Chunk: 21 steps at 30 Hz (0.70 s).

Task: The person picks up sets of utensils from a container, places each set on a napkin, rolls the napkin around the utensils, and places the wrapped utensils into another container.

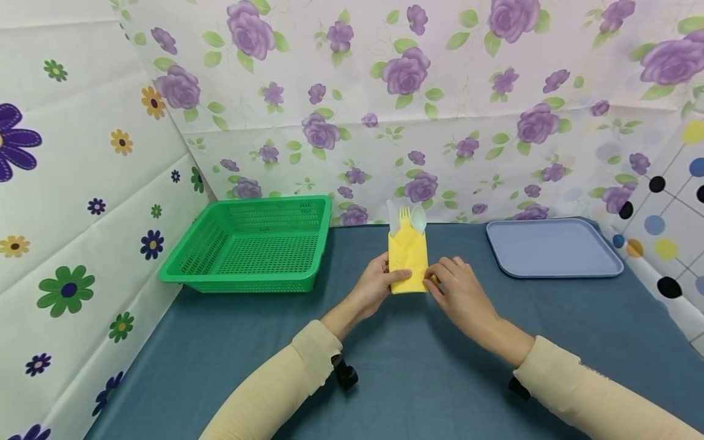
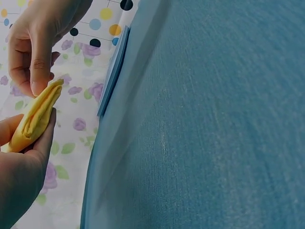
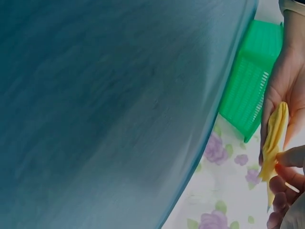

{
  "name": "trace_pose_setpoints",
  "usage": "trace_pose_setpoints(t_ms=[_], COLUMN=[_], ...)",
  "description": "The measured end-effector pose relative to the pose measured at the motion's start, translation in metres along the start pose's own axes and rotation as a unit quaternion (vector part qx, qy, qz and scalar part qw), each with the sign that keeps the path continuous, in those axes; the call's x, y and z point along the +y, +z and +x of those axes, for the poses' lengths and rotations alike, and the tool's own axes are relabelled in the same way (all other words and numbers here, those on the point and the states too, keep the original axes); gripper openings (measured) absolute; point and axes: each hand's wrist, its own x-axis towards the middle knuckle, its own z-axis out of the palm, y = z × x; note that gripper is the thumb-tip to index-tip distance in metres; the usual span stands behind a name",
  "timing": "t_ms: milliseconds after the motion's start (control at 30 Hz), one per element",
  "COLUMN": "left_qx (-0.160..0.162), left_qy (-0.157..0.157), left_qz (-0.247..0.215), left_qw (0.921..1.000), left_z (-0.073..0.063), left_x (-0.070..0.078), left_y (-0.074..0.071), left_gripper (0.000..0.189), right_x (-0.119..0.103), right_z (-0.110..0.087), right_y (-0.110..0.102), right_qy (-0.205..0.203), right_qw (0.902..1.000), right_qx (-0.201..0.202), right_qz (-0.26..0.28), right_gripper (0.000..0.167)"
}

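A folded yellow napkin [image 1: 408, 260] is held upright above the table, forming a pocket. Out of its top stick a whitish knife [image 1: 393, 216], a yellow fork [image 1: 405, 216] and a pale spoon [image 1: 418, 219]. My left hand [image 1: 375, 282] grips the napkin from the left, thumb across its front and the other fingers behind. At the lower right edge, my right hand [image 1: 459, 290] pinches the napkin between thumb and index finger. The left wrist view shows the layered folds of the napkin [image 2: 35, 119] from below, while the cutlery is hidden there.
A green plastic basket [image 1: 247, 282] stands at the back left of the blue-covered table [image 1: 418, 391]. Toward the back right lies a light blue tray [image 1: 555, 247]. Patterned cloth walls [image 1: 363, 165] close in the back and both sides.
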Motion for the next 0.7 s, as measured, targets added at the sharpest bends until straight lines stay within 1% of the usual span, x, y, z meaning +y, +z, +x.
trace_pose_setpoints(t_ms=[167,233,500,700], left_qx=[0.004,0.003,0.001,0.011], left_qy=[0.004,0.006,0.008,0.005], left_qz=[-0.001,-0.002,-0.005,-0.006], left_qw=[1.0000,1.0000,1.0000,0.9999], left_z=[-0.0003,-0.0002,-0.0006,-0.0010], left_x=[0.0010,0.0014,0.0022,0.0015], left_y=[0.0002,0.0001,0.0009,0.0009], left_gripper=[0.041,0.041,0.041,0.042], right_x=[-0.0066,-0.0085,-0.0101,-0.0085], right_z=[0.0023,0.0029,0.0021,0.0010], right_y=[0.0016,0.0020,0.0035,0.0065], right_qy=[0.051,0.065,0.078,0.109], right_qw=[0.9984,0.9974,0.9956,0.9883], right_qx=[-0.001,0.000,0.012,0.024], right_qz=[0.024,0.030,0.051,0.104], right_gripper=[0.014,0.015,0.017,0.018])
